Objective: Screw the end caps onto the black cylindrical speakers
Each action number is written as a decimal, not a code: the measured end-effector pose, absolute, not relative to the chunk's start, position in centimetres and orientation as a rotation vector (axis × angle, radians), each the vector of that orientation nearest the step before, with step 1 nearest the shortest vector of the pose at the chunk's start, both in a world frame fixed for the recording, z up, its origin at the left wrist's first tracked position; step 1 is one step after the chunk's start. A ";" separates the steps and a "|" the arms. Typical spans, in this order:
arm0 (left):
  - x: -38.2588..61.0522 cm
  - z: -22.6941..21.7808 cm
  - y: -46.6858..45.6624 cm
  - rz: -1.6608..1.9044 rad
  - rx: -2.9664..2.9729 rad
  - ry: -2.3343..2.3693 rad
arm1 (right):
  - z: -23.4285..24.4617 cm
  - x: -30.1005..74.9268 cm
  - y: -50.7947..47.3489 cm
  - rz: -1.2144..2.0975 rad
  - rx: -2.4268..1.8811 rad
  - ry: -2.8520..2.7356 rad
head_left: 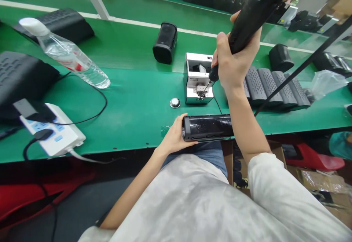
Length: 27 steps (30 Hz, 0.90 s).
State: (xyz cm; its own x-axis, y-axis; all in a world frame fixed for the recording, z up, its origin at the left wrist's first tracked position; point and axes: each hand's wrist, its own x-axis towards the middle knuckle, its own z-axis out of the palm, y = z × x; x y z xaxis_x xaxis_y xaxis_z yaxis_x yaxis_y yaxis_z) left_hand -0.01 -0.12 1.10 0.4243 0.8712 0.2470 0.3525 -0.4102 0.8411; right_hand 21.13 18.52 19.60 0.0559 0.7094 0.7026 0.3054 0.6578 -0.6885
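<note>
My right hand (237, 57) is wrapped around a black electric screwdriver (249, 16), which slants down to the left. Its thin bit ends at the metal front of a small white-and-black screw feeder (198, 79). Low at the table's front edge, my left hand (176, 134) grips the left end of a black cylindrical speaker (207, 127) lying on its side. My right forearm hides the speaker's other end. A small round metal-rimmed part (175, 103) lies on the green table (134, 99), left of the feeder.
A water bottle (70, 57) and a white power strip (55, 130) with cables are on the left. Behind stands a black speaker (165, 42). Several grey-black housings (271, 84) sit in a row at right, where a dark cord (305, 64) crosses diagonally.
</note>
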 end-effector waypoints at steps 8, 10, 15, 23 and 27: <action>0.0 1.0 -0.1 0.950 1.951 0.997 | 19.3 20.7 15.7 0.388 -0.708 -1.364; 0.0 0.9 -0.1 0.956 1.957 0.984 | 19.9 20.7 14.5 0.377 -0.624 -1.345; 0.0 0.7 -0.1 0.961 1.972 0.978 | 21.2 20.3 12.7 0.412 -0.488 -1.374; 0.0 0.7 -0.1 0.952 1.968 0.987 | 19.5 17.8 10.4 0.545 -0.713 -1.377; 0.0 0.9 0.0 0.951 1.942 0.979 | 17.7 17.0 8.6 0.712 -0.680 -1.340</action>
State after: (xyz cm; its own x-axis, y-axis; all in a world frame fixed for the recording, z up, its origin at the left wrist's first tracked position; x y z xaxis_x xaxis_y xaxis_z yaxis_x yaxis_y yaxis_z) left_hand 0.05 -0.03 0.88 0.4312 0.8587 0.2771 0.3017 -0.4267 0.8526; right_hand 17.04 8.59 17.72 0.0905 0.7859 0.6117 -0.0664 0.6176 -0.7837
